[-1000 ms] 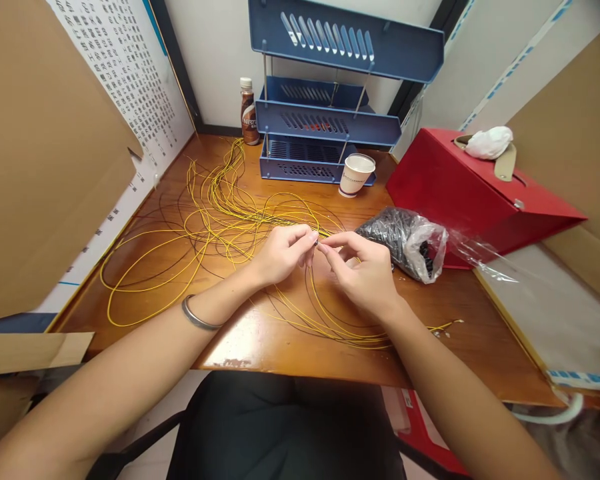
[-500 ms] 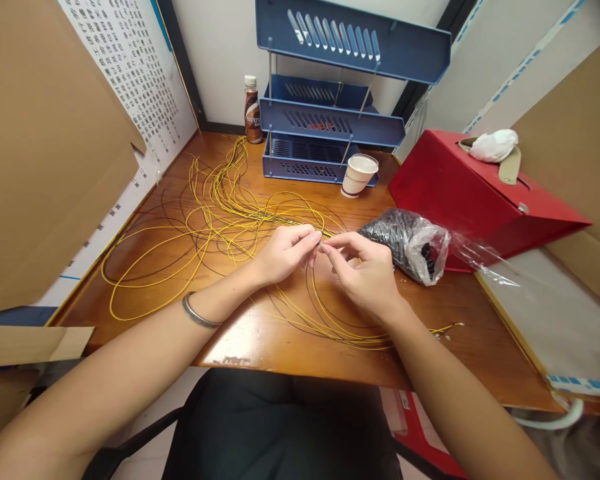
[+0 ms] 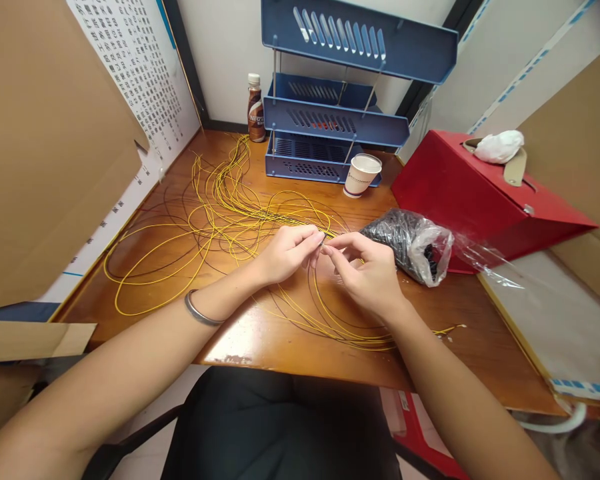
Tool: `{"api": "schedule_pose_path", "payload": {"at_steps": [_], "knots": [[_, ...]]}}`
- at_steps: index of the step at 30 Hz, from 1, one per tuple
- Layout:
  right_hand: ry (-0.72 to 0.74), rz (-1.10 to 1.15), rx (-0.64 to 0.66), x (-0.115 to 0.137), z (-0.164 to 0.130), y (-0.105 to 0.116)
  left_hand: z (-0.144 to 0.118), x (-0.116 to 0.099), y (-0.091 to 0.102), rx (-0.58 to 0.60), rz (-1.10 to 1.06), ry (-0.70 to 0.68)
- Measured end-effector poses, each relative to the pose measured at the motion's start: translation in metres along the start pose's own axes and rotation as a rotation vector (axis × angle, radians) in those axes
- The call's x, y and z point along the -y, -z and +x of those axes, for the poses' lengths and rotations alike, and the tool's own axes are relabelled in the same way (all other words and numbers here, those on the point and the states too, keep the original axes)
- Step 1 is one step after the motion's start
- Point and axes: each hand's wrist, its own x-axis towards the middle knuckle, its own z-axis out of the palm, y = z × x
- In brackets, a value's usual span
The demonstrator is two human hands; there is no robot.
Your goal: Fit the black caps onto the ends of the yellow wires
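Both hands' fingers, left hand [image 3: 285, 253] and right hand [image 3: 370, 273], pinch one yellow wire [image 3: 325, 241] end between them.

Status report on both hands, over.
Left hand and right hand pinch one small piece, fingertips meeting. Yellow wires looped beneath. Bag of black parts beside right hand.

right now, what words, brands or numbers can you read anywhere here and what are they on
"NESCAFE", partly legible, on the label of the brown bottle beside the blue tray rack.
White chart on the left wall: rows of small characters, too small to read.
Paper cup: faint print near the rim, too blurred to read.
Red box: no text visible.
Nothing readable near the left hand or right hand.
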Motion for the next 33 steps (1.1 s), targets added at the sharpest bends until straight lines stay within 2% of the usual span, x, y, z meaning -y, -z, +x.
{"api": "schedule_pose_path", "payload": {"at_steps": [11, 28, 33], "knots": [[-0.022, -0.013, 0.016, 0.0059, -0.0007, -0.0014, 0.0003, -0.0014, -0.0009, -0.011, 0.011, 0.013], [-0.019, -0.022, 0.039, 0.0050, -0.0006, -0.0018, 0.0011, -0.0006, -0.0008, -0.008, 0.031, 0.027], [-0.059, -0.030, 0.051, 0.0010, -0.0008, -0.0031, 0.0019, 0.0013, 0.0003, 0.000, 0.032, 0.039]]}}
